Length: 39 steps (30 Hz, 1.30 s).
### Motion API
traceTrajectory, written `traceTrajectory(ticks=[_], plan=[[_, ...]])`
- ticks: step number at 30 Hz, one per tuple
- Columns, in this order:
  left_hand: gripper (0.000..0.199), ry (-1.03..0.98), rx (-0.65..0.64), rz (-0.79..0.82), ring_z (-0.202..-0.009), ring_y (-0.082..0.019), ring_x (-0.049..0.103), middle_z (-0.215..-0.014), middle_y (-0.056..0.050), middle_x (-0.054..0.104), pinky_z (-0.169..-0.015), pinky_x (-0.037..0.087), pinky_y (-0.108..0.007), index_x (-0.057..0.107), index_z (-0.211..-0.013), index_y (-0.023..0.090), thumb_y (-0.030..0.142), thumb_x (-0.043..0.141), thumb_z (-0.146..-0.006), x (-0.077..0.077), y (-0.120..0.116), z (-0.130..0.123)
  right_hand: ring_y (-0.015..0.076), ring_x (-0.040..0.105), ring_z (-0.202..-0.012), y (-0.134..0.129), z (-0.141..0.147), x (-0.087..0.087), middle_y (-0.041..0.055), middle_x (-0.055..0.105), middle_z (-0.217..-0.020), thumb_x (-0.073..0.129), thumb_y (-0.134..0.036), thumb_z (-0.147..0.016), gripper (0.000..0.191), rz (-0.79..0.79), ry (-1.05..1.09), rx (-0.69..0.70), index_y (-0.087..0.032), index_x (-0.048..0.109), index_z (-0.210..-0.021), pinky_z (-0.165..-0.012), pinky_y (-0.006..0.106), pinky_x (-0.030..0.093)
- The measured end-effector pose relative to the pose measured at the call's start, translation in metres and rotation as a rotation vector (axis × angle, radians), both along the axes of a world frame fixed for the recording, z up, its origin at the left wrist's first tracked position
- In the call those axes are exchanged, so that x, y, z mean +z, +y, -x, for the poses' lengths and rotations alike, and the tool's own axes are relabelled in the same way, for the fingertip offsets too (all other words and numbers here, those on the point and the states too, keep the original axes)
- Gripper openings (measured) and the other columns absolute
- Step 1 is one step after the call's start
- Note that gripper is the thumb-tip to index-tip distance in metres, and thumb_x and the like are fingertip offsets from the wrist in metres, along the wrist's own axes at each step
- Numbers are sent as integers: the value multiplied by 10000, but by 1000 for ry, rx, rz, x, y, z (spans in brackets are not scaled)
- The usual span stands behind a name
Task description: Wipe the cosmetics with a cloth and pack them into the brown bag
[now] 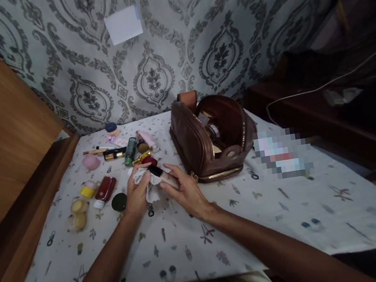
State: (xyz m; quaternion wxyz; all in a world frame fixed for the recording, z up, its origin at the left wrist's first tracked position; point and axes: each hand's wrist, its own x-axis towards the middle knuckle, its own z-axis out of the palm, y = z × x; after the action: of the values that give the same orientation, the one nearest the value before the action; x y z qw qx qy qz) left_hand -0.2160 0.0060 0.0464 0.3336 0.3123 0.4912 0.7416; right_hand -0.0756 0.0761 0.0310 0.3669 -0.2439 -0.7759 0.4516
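Just below frame centre, the left hand (136, 191) had its grip closed on a cloth (152, 193), the right hand (189, 193) on a bottle (167, 177); a bag (192, 142) gaped right of centre.

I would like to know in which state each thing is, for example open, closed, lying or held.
Bottle: capped, tilted, held in the right hand
Cloth: crumpled, held in the left hand
Bag: unzipped, open, things inside
Red bottle: lying, capped
Blue-lidded jar: upright, closed
Green tube: lying
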Motion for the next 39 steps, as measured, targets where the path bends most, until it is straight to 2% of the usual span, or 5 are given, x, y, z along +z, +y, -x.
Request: traceTrajectory(ticks=[6, 11, 23, 28, 39], plan=[[301, 40, 14, 21, -857, -156, 673, -931, -12, 724, -782, 496, -231, 712, -965, 219, 424, 789, -760, -3, 1, -1, 208, 621, -800, 3, 3, -3, 50, 675, -921, 610, -414, -870, 490, 119, 67, 47, -200, 547, -1308, -745, 322, 483], [303, -46, 48, -1, -1040, -187, 654, -933, -16, 720, -936, 485, -275, 700, -889, 223, 501, 750, -781, -13, 7, -1, 174, 586, -677, 4, 9, -6, 10, 621, -794, 510, -588, -910, 543, 510, 187, 199, -229, 559, -1314, -525, 253, 423], [284, 458, 386, 87, -963, -183, 589, -1024, -9, 629, -891, 434, -255, 633, -1050, 246, 225, 742, -789, -1, -2, 2, 231, 638, -989, -1, 14, -16, 75, 691, -1141, 729, -562, -743, 579, 781, 300, 262, -220, 645, -1202, -745, 294, 524], [106, 703, 386, 60, -926, -208, 570, -922, -19, 585, -864, 442, -305, 684, -893, 238, 198, 704, -797, -5, -3, 8, 225, 636, -974, -2, 14, -11, 67, 690, -1147, 749, -548, -717, 512, 812, 302, 260, -223, 661, -1103, -699, 274, 515], [350, 1171, 171, -65, -936, -199, 594, -1019, -59, 571, -784, 502, -312, 745, -1038, 278, 71, 579, -810, -16, -10, -11, 192, 652, -833, 6, 15, -9, 39, 731, -950, 819, -507, -648, 474, 979, 411, 189, -221, 681, -999, -714, 276, 507]])
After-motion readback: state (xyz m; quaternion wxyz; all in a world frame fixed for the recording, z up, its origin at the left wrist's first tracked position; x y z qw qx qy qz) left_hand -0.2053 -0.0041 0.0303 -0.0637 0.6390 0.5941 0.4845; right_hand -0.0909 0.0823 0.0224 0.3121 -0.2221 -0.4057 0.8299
